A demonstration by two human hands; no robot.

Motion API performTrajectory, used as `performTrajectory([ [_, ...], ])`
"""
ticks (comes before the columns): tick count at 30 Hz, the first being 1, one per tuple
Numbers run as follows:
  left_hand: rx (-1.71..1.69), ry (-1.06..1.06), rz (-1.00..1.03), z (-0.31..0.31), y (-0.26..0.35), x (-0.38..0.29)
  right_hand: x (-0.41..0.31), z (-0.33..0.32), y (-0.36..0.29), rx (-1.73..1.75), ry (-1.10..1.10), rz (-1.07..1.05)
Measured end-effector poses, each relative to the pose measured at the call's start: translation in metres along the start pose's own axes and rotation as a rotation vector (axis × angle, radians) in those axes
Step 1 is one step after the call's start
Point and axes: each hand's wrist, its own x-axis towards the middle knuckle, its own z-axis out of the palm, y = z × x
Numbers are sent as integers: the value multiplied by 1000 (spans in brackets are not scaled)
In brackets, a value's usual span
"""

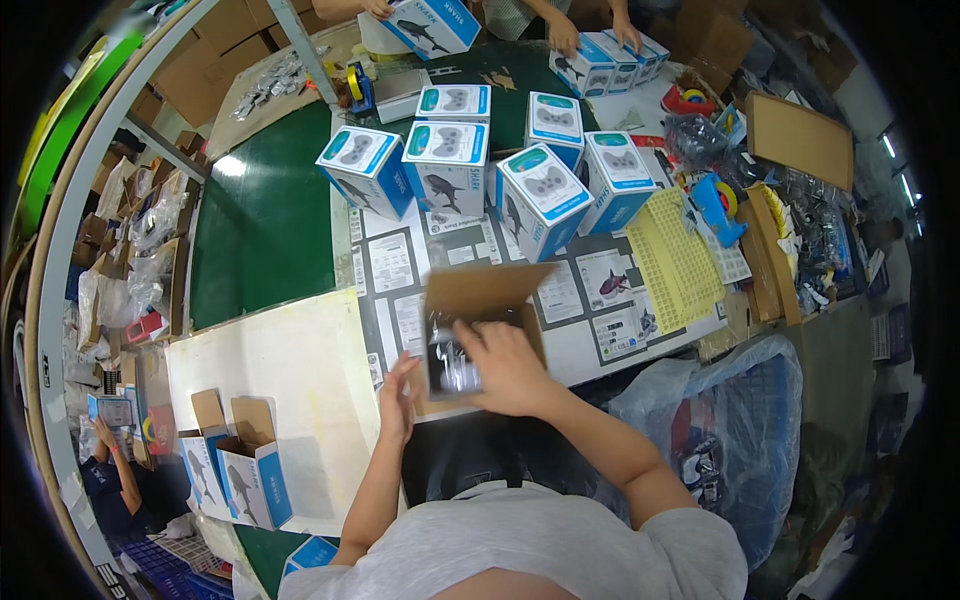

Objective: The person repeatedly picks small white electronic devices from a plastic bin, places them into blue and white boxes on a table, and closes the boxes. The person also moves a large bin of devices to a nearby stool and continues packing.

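An open cardboard box (480, 289) stands at the table's front edge before me, its brown flap raised at the far side. Inside it, or at its mouth, is a dark item in shiny clear plastic (452, 367). My right hand (510, 367) reaches over the box and touches this wrapped item, its fingers stretched and slightly blurred. Whether they grip it is hidden. Just left of the box is my left hand (397, 397), fingers apart and holding nothing; contact with the box wall cannot be made out.
Several closed shark boxes (446, 169) stand beyond. Two open boxes (251, 480) are at left. Printed sheets (390, 262) and yellow sheets (671, 255) cover the table, near a blue tape dispenser (716, 210). A plastic-lined crate (750, 435) stands right. Co-workers' hands (562, 34) handle boxes opposite.
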Motion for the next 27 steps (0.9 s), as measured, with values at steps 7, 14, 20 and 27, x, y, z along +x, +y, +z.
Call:
performTrajectory([
  [7, 319, -27, -183, 74, 26, 25, -24, -23, 55, 816, -135, 385],
  [14, 275, -177, 21, 79, 23, 37, -27, -22, 73, 706, 50, 358],
  [20, 167, -245, 338, 63, -1, 42, -35, -11, 100, 644, 84, 105],
  [27, -92, -268, 245, 70, 4, 40, -21, -6, 97, 314, 177, -75],
])
